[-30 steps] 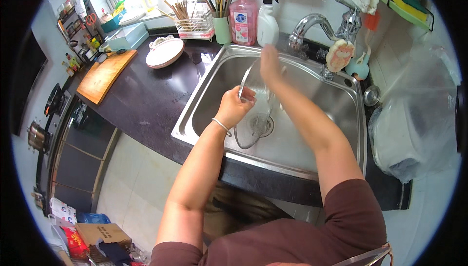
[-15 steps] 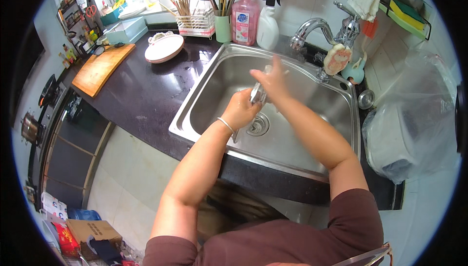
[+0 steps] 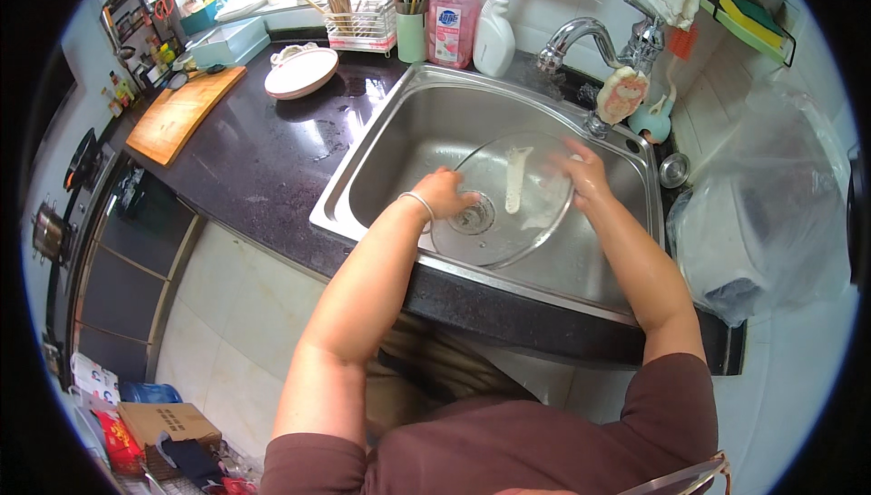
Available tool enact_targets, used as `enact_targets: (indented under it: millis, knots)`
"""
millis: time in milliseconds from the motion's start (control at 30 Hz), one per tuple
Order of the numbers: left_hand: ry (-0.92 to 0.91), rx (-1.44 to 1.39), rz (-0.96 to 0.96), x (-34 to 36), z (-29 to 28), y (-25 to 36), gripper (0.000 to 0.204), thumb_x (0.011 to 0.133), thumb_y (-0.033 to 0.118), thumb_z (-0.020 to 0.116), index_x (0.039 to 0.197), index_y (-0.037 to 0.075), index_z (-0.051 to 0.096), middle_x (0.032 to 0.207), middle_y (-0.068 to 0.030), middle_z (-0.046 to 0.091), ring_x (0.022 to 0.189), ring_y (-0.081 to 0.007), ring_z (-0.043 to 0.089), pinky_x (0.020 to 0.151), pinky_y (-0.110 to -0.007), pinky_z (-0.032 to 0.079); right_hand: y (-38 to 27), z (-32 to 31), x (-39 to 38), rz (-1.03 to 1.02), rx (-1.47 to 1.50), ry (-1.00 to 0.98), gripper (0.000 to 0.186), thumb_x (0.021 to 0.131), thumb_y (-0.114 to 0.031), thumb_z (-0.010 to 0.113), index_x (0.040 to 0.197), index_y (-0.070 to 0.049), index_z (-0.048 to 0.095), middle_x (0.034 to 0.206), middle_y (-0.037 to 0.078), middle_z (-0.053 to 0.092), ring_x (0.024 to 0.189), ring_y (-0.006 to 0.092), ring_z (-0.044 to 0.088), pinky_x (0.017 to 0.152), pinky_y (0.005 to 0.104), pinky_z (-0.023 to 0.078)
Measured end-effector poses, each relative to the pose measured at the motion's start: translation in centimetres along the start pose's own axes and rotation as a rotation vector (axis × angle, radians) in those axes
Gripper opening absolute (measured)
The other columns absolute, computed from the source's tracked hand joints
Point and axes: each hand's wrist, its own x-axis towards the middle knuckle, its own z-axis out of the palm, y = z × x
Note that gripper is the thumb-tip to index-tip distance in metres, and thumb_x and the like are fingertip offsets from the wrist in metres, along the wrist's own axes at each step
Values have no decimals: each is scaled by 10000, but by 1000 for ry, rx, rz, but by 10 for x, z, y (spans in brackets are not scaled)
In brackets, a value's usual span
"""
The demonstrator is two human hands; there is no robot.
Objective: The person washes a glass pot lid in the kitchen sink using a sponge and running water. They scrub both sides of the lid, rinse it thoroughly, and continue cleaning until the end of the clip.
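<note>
Transparent, a round lid (image 3: 494,214) sits between the left hand (image 3: 439,196) and right hand (image 3: 588,176), over the steel sink (image 3: 603,232) — the left, half-curled, pinches its left rim; the right's blurred fingers bend at its right edge — grip unclear.

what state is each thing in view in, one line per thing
Silver rectangular metal sink: not filled
Clear round glass lid: held over the sink
Left hand: gripping the lid's left edge
Right hand: at the lid's right edge, blurred
Curved silver metal faucet: no water seen running
Pink plastic pump bottle: upright
White plastic spray bottle: upright
Rectangular brown wooden board: lying flat
Light green cylindrical cup: upright
</note>
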Motion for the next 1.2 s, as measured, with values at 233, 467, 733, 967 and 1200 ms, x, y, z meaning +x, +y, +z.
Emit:
enact_targets:
  millis: [233, 467, 733, 967, 1200]
  knots:
    - [80, -223, -418, 1, -25, -18, 626, 767, 453, 659, 1009, -114, 549, 990, -242, 609, 821, -299, 640, 692, -370, 521, -44, -28, -4, -31, 287, -175, 743, 634, 136, 367, 1357, -7, 271, 1213, 289, 451, 1021, 448, 553, 774, 556, 523]
    - [-136, -1826, -42, -17, -44, -8, 723, 684, -115, 413, 1368, 16, 217, 1315, -267, 336, 1017, -559, 490, 834, -611, 475, -10, -52, 22, -57, -60, -50, 454, 800, -106, 575, 1231, -11, 470, 971, 184, 629, 876, 308, 616, 685, 380, 503]
    - [35, -1422, -289, -10, -36, -10, 706, 710, -110, 378, 1372, 85, 233, 1268, -247, 403, 847, -465, 610, 628, -573, 551, 27, -4, 20, -491, -944, 240, 423, 788, -386, 639, 858, 20, 540, 799, 181, 598, 757, 290, 575, 730, 383, 461]
    - [30, -1306, -369, -6, -28, -13, 729, 709, -111, 366, 1393, 86, 210, 1306, -260, 373, 822, -438, 618, 630, -563, 554, 82, 101, -7, -443, -481, -304, 514, 855, -220, 565, 1244, 25, 337, 1240, 242, 403, 1096, 360, 454, 969, 402, 356]
    - [123, -1307, -499, -1, -26, -18, 686, 731, -103, 371, 1377, 83, 233, 1212, -257, 442, 791, -426, 615, 640, -607, 535, 130, 99, -29, -739, -656, -520, 615, 844, -12, 465, 1405, -33, 214, 1386, 227, 287, 1295, 376, 274, 1060, 387, 258]
